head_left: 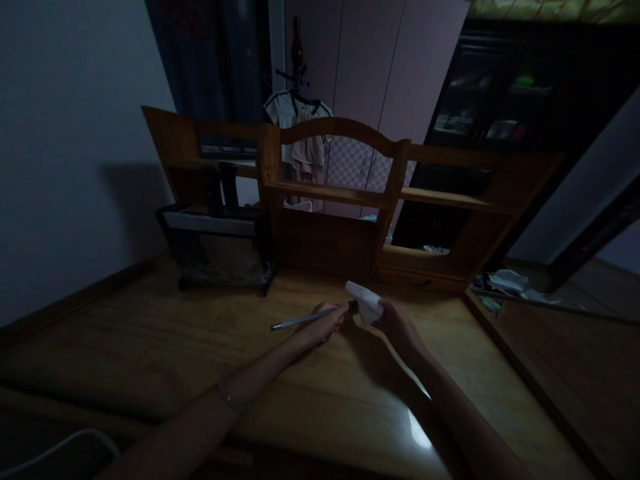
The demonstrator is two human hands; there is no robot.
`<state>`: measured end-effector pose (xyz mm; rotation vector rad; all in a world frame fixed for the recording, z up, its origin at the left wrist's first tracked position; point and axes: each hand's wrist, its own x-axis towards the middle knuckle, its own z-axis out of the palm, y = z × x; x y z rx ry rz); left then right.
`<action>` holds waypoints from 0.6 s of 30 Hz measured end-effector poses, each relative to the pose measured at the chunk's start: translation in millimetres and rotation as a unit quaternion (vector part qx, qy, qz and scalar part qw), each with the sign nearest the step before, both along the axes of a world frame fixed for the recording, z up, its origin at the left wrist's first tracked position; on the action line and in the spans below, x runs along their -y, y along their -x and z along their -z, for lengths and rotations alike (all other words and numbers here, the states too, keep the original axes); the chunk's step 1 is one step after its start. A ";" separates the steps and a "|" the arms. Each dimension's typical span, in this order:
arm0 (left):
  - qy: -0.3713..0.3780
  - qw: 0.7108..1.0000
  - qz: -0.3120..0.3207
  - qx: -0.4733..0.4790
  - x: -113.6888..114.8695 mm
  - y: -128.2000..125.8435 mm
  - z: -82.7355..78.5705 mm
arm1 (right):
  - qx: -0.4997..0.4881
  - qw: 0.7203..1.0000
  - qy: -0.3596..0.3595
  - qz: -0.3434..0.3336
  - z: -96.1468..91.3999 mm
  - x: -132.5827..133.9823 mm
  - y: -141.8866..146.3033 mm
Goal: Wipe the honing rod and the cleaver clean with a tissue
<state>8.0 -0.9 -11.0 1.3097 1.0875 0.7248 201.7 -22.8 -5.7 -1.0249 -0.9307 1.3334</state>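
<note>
My left hand (330,323) is closed around a slim, pale silver rod (300,321), which slants over the desk with its dark-tipped end pointing left. At the rod's other end, beyond my fingers, a small dark part (353,307) shows; the dim light hides what kind of tool it is. My right hand (397,325) grips a folded white tissue or cloth (366,303) right beside that dark end. Whether the white piece touches it I cannot tell. Both hands are over the wooden desk (200,353).
Along the desk's back runs a wooden shelf unit (330,193). A black-framed box-like object with clear plastic (220,243) stands at its left. Clothes (300,127) hang behind, before pink cabinet doors (370,80). A white cable (75,437) curves at lower left.
</note>
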 end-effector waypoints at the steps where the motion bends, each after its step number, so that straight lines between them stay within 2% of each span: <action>1: -0.009 1.000 0.000 -0.005 -0.3 0.0 0.6 | 0.002 1.000 -0.004 -0.010 -2.0 1.6 0.0; 7: -0.052 0.998 0.001 -0.018 1.3 -0.6 3.4 | 0.086 0.990 -0.087 -0.067 -17.2 13.9 -1.6; 10: -0.088 0.996 0.002 -0.015 3.7 -1.4 4.8 | 0.167 0.976 -0.108 -0.092 -28.7 20.5 -0.3; 14: -0.131 0.991 0.016 -0.021 5.8 -1.8 5.7 | 0.312 0.936 -0.158 -0.050 -33.5 23.4 4.6; 18: -0.139 0.989 0.022 -0.044 8.2 -1.3 2.0 | 0.337 0.921 -0.197 -0.006 -26.7 21.6 8.4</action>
